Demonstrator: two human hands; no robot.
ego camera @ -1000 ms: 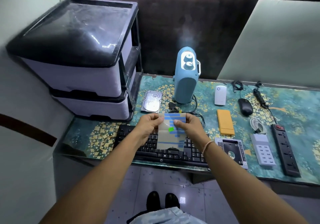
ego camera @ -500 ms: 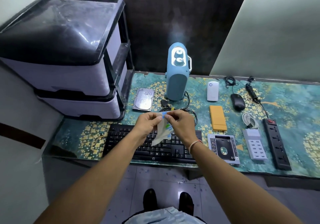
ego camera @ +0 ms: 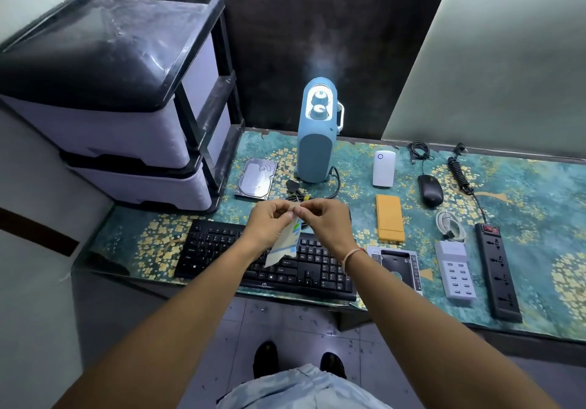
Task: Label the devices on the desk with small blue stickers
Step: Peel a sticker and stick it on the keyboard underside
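Two bare hands meeting above a black keyboard (ego camera: pixel 272 259) at the front edge of a desk (ego camera: pixel 539 297) covered in a teal, gold-flowered mat. Left hand (ego camera: pixel 269 223) pinching the top of a sticker sheet (ego camera: pixel 283 247), which hangs tilted over the keys with blue strips along it. Right hand (ego camera: pixel 326 223) with fingertips pinched at the sheet's upper corner, just beside a small green mark; whether a sticker is between them, impossible to tell. Laid out on the mat: a bare hard drive (ego camera: pixel 257 179) and an upright blue appliance (ego camera: pixel 317 129) behind the hands, then to the right a white box (ego camera: pixel 384 167), a mouse (ego camera: pixel 430 190), an orange case (ego camera: pixel 390 218), a white port hub (ego camera: pixel 455 269) and a black power strip (ego camera: pixel 498 270). Plastic drawers (ego camera: pixel 104 98) stacked at far left.
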